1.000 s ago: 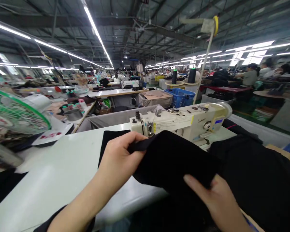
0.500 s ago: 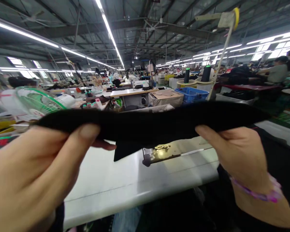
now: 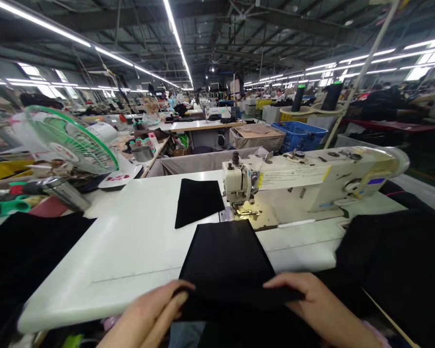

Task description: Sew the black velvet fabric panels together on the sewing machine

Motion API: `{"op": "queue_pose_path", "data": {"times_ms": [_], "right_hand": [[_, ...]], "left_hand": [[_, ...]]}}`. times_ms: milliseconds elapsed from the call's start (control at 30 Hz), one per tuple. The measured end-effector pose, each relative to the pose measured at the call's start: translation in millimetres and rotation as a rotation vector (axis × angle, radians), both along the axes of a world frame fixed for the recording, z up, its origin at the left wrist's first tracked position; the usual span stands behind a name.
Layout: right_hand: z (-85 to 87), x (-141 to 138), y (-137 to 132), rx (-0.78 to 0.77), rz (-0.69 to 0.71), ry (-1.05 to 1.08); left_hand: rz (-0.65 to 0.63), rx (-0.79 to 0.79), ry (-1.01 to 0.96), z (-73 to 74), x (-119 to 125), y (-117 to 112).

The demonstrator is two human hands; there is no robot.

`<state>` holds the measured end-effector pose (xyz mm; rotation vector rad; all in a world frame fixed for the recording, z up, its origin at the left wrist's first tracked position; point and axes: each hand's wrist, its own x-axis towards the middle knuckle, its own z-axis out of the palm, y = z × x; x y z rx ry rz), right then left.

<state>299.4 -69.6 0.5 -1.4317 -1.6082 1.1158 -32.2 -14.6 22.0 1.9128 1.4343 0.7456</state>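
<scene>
A black fabric panel (image 3: 226,251) lies partly on the white sewing table, its near edge drawn over the front of the table. My left hand (image 3: 155,309) is closed on its near left corner, thumb and fingers pinching the cloth. At the near right side my right hand (image 3: 304,299) grips the same panel. Just beyond the panel stands a white sewing machine (image 3: 297,179), its needle area lit. Another black fabric piece (image 3: 199,200) lies flat on the table to the left of the needle.
A green and white fan (image 3: 72,140) and a steel flask (image 3: 65,193) stand at the left. Black cloth (image 3: 25,251) covers the table's left side, and more black fabric (image 3: 398,261) is heaped at the right. A blue basket (image 3: 300,137) sits behind the machine.
Both hands have come down from in front of my view to the table's front edge with the black panel. The sewing machine and the other fabric piece now show.
</scene>
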Motion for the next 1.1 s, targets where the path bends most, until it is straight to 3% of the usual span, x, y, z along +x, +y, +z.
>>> {"op": "queue_pose_path", "data": {"times_ms": [33, 100, 200, 400, 500, 600, 733, 800, 900, 1100], "right_hand": [[-5.9, -4.0, 12.9, 0.024, -0.042, -0.028], [-19.7, -13.3, 41.9, 0.144, -0.155, -0.120], [-41.2, -27.0, 80.9, 0.299, -0.360, -0.265], [-63.1, -34.8, 115.9, 0.363, -0.516, -0.312], [-65.2, -31.7, 119.9, 0.384, -0.528, -0.261], [-64.4, -28.8, 113.5, 0.404, -0.532, -0.146], [-60.3, -22.6, 91.5, 0.361, -0.543, 0.056], [-57.2, -18.0, 81.4, 0.294, -0.555, 0.178], [-50.7, -12.7, 71.6, 0.221, -0.571, 0.263], [-35.4, -14.0, 62.9, 0.158, -0.727, 0.189]], "left_hand": [[-0.053, -0.018, 0.116, 2.6, 7.7, 16.4], [-0.034, 0.043, 0.345, 1.7, 24.6, 49.9], [0.030, 0.135, 0.554, -12.0, 45.5, 90.0], [0.010, 0.069, 0.363, -36.8, 56.5, 124.8], [-0.006, 0.060, 0.268, -40.3, 57.3, 124.9], [0.057, 0.061, 0.116, -38.5, 55.4, 111.9], [0.032, -0.261, -0.515, -24.7, 48.3, 83.6], [0.003, -0.311, -0.719, -16.1, 46.0, 72.5], [0.000, -0.247, -0.767, -7.7, 45.3, 63.9], [0.115, -0.029, -0.613, -1.4, 46.2, 57.3]]}}
